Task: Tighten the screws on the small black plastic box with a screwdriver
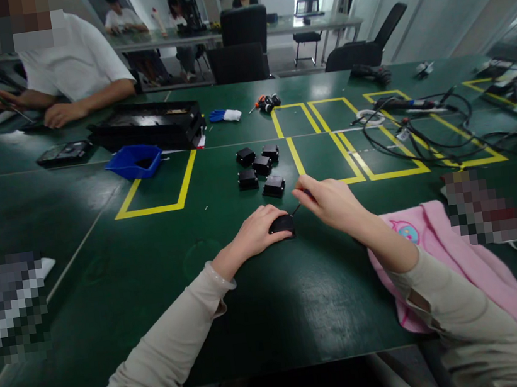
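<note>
Cloth: pink cloth [443, 258] lies under the right forearm.
Left hand: left hand [256, 232] presses flat over a small black box [282, 224] on the green table [156, 283], pinning it.
Right hand: right hand [330, 200] pinches a thin tool [297, 209], tip at the box.
Handling: likely light, rigid, smooth plastic; best gripped by its sides.
Farther: five similar black boxes [260, 171]; blue tray [135, 161].

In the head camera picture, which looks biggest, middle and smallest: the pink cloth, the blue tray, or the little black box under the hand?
1. Pink cloth, though it lies nearest the camera.
2. Blue tray.
3. Little black box, under the left hand.
</note>
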`<state>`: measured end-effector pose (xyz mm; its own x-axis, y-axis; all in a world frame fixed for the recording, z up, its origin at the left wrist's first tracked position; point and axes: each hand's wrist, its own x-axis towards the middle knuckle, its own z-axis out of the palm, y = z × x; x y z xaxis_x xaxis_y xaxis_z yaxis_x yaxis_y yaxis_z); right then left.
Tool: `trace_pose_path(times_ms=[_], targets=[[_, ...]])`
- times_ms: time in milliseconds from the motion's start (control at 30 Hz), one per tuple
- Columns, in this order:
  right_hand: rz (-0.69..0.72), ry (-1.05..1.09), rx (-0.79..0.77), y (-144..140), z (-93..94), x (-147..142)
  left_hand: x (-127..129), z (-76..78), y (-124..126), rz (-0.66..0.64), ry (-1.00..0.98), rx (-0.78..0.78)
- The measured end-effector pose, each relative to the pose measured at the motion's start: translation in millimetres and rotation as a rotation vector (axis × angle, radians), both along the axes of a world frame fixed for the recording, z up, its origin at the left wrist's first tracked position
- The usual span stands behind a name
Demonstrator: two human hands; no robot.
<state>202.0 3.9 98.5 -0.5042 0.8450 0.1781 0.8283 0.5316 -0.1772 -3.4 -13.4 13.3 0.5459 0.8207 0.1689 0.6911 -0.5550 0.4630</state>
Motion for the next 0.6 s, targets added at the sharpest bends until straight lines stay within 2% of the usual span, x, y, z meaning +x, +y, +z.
trace_pose_path(times_ms=[200,433,600], targets=[[0.010,0.066,-0.006,0.3,-0.6,-0.3,-0.1,-0.1,0.6,-0.009,-0.016,0.003],[0.006,-0.001,0.013,-0.3,0.3,0.2,-0.1,-0.6,0.7,-0.006,-0.011,0.004],[0.019,0.037,0.016,-0.5,0.3,-0.4,0.2,-1.3,1.0,-0.005,-0.006,-0.001]])
